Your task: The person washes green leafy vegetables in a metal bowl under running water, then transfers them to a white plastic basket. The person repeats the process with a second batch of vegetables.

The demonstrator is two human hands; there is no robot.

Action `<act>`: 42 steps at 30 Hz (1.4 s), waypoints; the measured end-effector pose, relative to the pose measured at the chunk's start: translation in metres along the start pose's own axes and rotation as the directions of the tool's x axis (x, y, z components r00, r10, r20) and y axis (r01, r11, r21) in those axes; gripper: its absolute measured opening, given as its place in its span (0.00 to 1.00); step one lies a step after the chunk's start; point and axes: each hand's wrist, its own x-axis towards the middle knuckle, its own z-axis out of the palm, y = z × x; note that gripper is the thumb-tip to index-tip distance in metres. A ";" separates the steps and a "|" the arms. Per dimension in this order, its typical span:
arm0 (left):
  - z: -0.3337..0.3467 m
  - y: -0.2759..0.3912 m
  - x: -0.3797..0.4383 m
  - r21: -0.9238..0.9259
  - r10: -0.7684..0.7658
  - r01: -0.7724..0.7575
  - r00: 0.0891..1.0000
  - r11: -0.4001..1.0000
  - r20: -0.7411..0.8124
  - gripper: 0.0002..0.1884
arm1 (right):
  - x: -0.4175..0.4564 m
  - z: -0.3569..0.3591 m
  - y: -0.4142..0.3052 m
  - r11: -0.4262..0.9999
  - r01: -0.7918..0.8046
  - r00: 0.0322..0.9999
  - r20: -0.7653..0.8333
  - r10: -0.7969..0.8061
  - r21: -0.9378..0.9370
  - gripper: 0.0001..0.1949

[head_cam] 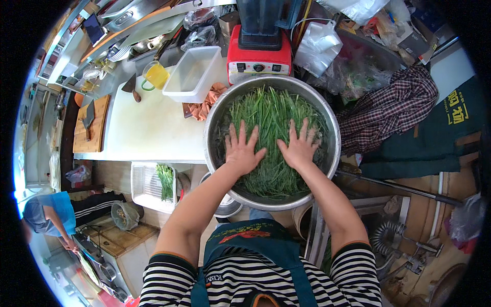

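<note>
A large round metal basin (pixel 210 153) stands before me, filled with long, thin green leaves (pixel 268 111) that look like Chinese chives in water. My left hand (pixel 242 151) lies spread on the left part of the leaves, palm down. Opposite it, my right hand (pixel 301 147) presses flat on the right part, fingers apart. Neither hand grips anything; the fingertips touch the wet greens. Just behind the basin's far rim sits a red blender base (pixel 259 57) with a dark jar (pixel 261 19).
Left of the basin, a white cutting board (pixel 161 126) bears a clear plastic container (pixel 195 75), a scraper (pixel 131 88) and a yellow-filled jug (pixel 156 76). A white basket (pixel 147 188) with chives stands below. A checked cloth (pixel 399 99) lies right. Another person (pixel 50 215) works far left.
</note>
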 end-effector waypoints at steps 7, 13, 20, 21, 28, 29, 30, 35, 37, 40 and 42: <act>-0.044 0.009 -0.007 -0.059 0.070 -0.077 0.991 0.995 -0.115 0.37 | -0.010 -0.018 0.020 0.954 0.125 0.992 -0.052 -0.115 0.272 0.38; -0.016 0.013 0.032 0.129 0.076 -0.071 0.997 0.989 -0.029 0.36 | 0.030 -0.002 -0.005 0.982 0.075 0.997 -0.007 -0.075 0.175 0.35; -0.008 0.015 0.033 0.166 0.190 -0.175 0.978 0.970 -0.080 0.37 | 0.029 0.012 -0.005 0.978 0.208 0.962 -0.187 -0.202 0.015 0.30; -0.006 0.017 0.029 0.157 0.201 -0.186 0.976 0.970 -0.088 0.38 | 0.026 0.015 -0.004 0.973 0.233 0.950 -0.214 -0.228 -0.004 0.30; -0.012 0.017 0.030 0.192 0.234 -0.231 0.972 0.954 0.003 0.40 | 0.028 0.013 0.000 0.969 0.247 0.954 -0.176 -0.243 0.003 0.30; -0.014 0.017 0.029 0.196 0.228 -0.231 0.973 0.953 0.039 0.40 | 0.027 0.011 0.000 0.969 0.245 0.963 -0.121 -0.240 0.036 0.30; -0.020 0.018 0.025 0.122 0.249 -0.243 0.968 0.962 -0.041 0.40 | 0.024 0.008 0.003 0.963 0.268 0.944 -0.202 -0.262 0.005 0.30; -0.025 -0.019 0.001 -0.456 -0.218 0.026 0.902 0.890 -0.373 0.41 | 0.027 -0.016 0.042 0.889 0.146 0.940 -0.341 0.011 0.433 0.36; -0.048 -0.024 0.012 -0.953 -0.406 0.303 0.868 -0.020 0.285 0.38 | 0.049 -0.018 0.065 0.659 -0.121 0.983 -0.001 0.182 0.742 0.44; -0.052 -0.044 0.038 -0.752 -0.201 0.570 0.736 -0.332 0.647 0.35 | 0.069 -0.028 0.049 0.527 -0.392 0.918 0.355 0.175 0.754 0.57; -0.042 -0.046 0.061 -0.731 -0.110 0.612 0.740 -0.302 0.664 0.35 | 0.098 -0.007 0.060 0.474 -0.463 0.853 0.521 0.010 0.749 0.62</act>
